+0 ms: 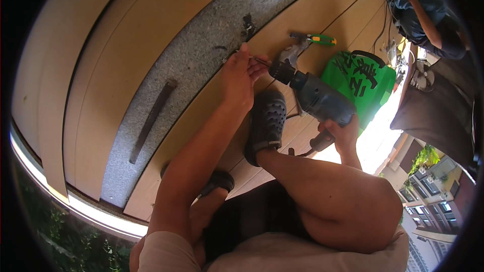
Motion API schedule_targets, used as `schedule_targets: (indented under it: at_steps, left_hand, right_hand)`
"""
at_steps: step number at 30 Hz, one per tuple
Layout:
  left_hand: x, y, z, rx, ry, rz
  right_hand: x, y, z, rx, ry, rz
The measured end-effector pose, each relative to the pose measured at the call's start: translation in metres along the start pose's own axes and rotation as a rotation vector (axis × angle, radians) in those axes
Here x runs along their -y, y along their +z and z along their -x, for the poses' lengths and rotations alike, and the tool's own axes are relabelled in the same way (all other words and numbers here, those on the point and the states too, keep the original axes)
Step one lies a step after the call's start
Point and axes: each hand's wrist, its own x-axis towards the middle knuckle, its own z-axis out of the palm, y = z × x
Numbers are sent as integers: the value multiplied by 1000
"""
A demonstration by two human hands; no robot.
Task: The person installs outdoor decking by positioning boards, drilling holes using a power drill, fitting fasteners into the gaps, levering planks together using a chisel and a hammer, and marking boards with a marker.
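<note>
A dark power drill [322,98] is held level above the wood-coloured boards, its chuck [282,72] toward the left. My right hand [343,133] is wrapped round the drill's rear grip. A thin bit [260,62] runs from the chuck to the fingers of my left hand [242,73]. Those fingers are closed at the bit's tip, beside the edge of a speckled grey strip [186,53]. Whatever they pinch is too small to make out. Under the drill's front lies a grey object [291,54], partly hidden by the chuck.
A green container [380,88] with black markings stands right of the drill. Beyond the chuck lies a tool with a green and yellow handle [322,40]. A dark flat bar [154,121] rests on the grey strip. Another person [423,20] sits at the far right, near cables.
</note>
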Motion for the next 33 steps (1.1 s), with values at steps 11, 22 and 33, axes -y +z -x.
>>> schedule_targets:
  at_steps: [11,22,33]
  left_hand:
    - [13,-6,3,-217,-49,26]
    - [19,-9,28,-341,-94,187]
    - [8,-17,31,-272,-47,256]
  right_hand:
    - [45,16,33,-54,-284,705]
    - [113,29,50,169,-357,986]
    - [84,33,56,462,-259,466]
